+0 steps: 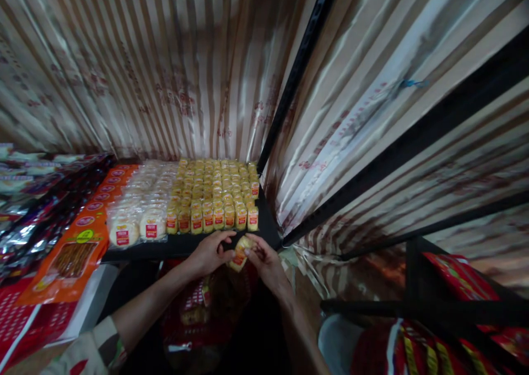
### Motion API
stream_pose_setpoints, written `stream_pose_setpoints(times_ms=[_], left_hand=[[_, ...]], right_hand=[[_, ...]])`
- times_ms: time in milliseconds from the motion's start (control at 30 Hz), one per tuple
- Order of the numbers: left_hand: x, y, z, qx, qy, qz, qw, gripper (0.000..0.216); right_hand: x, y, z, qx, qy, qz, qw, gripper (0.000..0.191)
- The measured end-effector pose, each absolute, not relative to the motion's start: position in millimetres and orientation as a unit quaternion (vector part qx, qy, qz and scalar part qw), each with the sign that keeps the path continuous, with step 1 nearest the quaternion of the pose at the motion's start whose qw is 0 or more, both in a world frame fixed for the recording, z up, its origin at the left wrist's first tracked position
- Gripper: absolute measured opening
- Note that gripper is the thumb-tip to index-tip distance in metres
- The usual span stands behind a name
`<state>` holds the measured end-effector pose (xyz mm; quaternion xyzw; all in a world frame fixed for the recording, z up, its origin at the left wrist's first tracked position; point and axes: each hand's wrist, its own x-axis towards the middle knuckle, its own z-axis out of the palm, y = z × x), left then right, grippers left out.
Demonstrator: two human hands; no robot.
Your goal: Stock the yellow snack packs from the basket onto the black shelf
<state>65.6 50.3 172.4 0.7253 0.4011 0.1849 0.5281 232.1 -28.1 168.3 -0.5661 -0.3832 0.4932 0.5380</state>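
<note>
A small yellow packaged snack cake [239, 255] with an orange-red label is pinched between the thumb and fingers of my right hand [268, 265]. Beside it, my left hand [210, 252] has its thumb and fingers apart, with the thumb at the packet's left edge; I cannot tell whether it touches. Just beyond both hands, rows of matching yellow packets [219, 218] stand close together on a black shelf [188, 245]. To their left lie rows of round white packaged cakes [152, 223] in clear wrap.
Orange snack bags [76, 262] and dark shiny packets [35, 215] lie at left. Below my hands sits a red bag [185, 333] holding packaged items. Black metal posts [295, 72] frame striped curtains behind. At lower right are red packages [460, 276] and a pale bucket [336, 342].
</note>
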Motion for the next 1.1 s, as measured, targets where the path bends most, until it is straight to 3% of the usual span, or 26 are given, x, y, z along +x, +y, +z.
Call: stream_pose_setpoints(times_ms=[200,433,567,667,1100], left_hand=[[95.9,76.4,199.2,0.771,0.333,0.187,0.509,0.049],[143.4,113.7,214.5,0.78,0.311,0.28,0.464,0.046],[173.7,138.9,225.2,0.788,0.282,0.296,0.46,0.037],[191.4,158.4,230.9,0.822,0.296,0.281,0.397,0.03],[223.2,187.5,208.6,0.921,0.342,0.107,0.153,0.024]], right_hand=[[246.8,1.8,172.7,-0.574,-0.395,0.423,0.579,0.031],[264.3,33.4,169.4,-0.577,-0.415,0.31,0.632,0.054],[285.8,58.1,167.5,-0.63,-0.435,0.196,0.613,0.051],[302.4,76.7,163.3,-0.663,-0.457,0.141,0.576,0.051],[313.0,106.1,128.0,-0.736,-0.46,0.127,0.479,0.051]])
